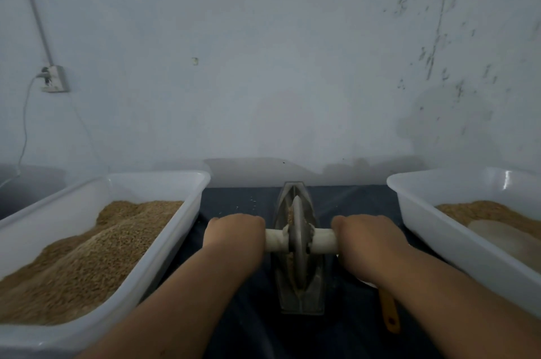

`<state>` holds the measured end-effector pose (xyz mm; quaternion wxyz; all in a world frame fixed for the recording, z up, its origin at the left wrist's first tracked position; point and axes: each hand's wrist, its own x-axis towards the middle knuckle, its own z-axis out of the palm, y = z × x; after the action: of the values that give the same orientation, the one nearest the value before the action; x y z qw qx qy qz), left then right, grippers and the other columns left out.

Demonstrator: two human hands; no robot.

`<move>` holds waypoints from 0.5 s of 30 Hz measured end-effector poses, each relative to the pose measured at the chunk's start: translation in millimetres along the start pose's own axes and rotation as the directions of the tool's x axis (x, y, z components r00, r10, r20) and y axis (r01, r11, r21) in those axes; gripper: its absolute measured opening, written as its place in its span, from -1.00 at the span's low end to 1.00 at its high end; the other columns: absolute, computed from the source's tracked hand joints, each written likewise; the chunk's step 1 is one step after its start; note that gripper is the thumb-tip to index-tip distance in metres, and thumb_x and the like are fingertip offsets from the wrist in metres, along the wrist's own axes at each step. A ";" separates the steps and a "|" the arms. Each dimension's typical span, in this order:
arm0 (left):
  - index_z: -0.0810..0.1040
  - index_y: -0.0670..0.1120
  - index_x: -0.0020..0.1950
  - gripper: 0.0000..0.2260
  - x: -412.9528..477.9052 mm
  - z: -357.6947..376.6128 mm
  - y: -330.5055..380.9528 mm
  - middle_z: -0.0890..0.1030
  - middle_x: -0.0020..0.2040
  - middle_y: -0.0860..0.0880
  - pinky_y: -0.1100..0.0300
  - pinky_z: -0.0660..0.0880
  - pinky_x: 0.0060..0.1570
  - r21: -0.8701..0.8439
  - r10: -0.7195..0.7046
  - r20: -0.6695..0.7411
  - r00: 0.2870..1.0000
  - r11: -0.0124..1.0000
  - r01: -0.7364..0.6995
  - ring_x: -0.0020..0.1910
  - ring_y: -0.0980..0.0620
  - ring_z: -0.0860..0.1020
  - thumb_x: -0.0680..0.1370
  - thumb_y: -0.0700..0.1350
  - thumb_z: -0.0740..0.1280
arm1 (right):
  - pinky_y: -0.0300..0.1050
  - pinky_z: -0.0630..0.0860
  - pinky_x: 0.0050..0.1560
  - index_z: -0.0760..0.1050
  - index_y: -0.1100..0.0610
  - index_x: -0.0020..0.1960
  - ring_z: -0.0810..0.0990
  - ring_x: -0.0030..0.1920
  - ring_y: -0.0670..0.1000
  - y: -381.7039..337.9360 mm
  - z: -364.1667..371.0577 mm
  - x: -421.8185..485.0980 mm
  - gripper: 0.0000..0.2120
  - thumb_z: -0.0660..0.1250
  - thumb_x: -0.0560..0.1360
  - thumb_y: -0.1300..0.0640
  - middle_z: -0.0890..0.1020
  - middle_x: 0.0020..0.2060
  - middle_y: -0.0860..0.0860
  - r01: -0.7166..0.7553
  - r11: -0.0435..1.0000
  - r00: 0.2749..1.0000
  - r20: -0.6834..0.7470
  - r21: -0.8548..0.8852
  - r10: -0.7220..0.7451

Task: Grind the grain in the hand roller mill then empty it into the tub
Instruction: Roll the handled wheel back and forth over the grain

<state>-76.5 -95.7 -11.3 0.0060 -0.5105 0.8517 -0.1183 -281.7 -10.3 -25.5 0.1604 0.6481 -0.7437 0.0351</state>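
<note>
A grey boat-shaped hand roller mill (301, 297) sits on the dark table between two tubs. Its metal wheel (298, 237) stands upright in the trough, with brown grain beside it. A white axle handle (323, 240) runs through the wheel. My left hand (234, 231) grips the handle's left end and my right hand (364, 231) grips its right end. The left white tub (164, 180) holds a heap of brown grain. The right white tub (415, 212) holds brown grain and a pale patch.
A yellow-orange handle (389, 314) pokes out from under my right forearm, near the right tub. The pale wall stands close behind the table, with a socket and cable (54, 79) at the left. A grey container (26, 186) sits at the far left.
</note>
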 end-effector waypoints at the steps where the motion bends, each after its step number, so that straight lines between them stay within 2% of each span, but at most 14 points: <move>1: 0.44 0.03 0.19 -0.74 2.6 -0.4 0.2 0.56 0.08 0.01 0.07 0.33 -0.07 0.007 0.001 0.013 1.000 1.000 -0.001 0.05 -0.03 0.52 0.51 -0.10 0.34 | -0.08 0.26 -0.18 0.26 -0.07 -0.13 0.39 -0.30 0.01 1.2 0.7 3.4 -0.75 0.36 0.43 0.08 0.38 -0.33 -0.09 0.000 1.000 1.000 0.026 0.010 0.000; 5: 0.48 0.00 0.21 -0.73 26.4 -0.6 2.9 0.56 0.12 -0.02 0.05 0.36 -0.06 0.015 -0.018 0.063 0.998 1.000 0.017 0.09 -0.06 0.54 0.51 -0.11 0.35 | -0.08 0.35 -0.18 0.30 -0.09 -0.13 0.44 -0.25 0.00 7.5 9.6 29.0 -0.76 0.37 0.43 0.10 0.40 -0.28 -0.10 -0.025 0.998 0.991 0.134 0.053 0.018; 8: 0.48 0.00 0.23 -0.72 52.1 3.2 4.1 0.56 0.15 -0.02 0.04 0.32 -0.03 0.000 -0.046 0.070 0.996 0.999 0.046 0.13 -0.08 0.53 0.52 -0.14 0.33 | -0.06 0.33 -0.16 0.30 -0.08 -0.11 0.44 -0.22 0.04 11.4 15.2 53.8 -0.76 0.38 0.44 0.07 0.42 -0.25 -0.08 -0.015 1.000 0.993 0.121 0.021 0.012; 10: 0.47 0.00 0.22 -0.72 66.7 5.8 4.3 0.56 0.14 -0.02 0.03 0.29 -0.01 -0.017 -0.058 0.049 0.997 0.998 0.059 0.13 -0.08 0.52 0.52 -0.15 0.34 | -0.05 0.30 -0.11 0.29 -0.06 -0.09 0.43 -0.20 0.05 11.9 16.8 68.4 -0.73 0.41 0.44 0.05 0.51 -0.16 -0.05 -0.028 1.000 0.994 0.103 -0.002 0.028; 15: 0.43 0.00 0.11 -0.79 85.7 11.8 5.5 0.56 0.05 -0.01 0.04 0.29 -0.04 -0.034 -0.062 -0.055 0.997 0.998 0.061 0.04 -0.07 0.53 0.50 -0.16 0.34 | 0.00 0.25 -0.05 0.25 -0.03 -0.05 0.56 0.00 0.10 12.6 29.3 84.9 -0.71 0.40 0.44 0.09 0.58 -0.02 -0.02 -0.102 0.995 0.994 0.027 -0.008 0.102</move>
<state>-120.8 -170.2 -14.4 -0.0296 -0.5330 0.8372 -0.1190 -308.8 -96.8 -27.2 0.1504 0.6090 -0.7781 0.0317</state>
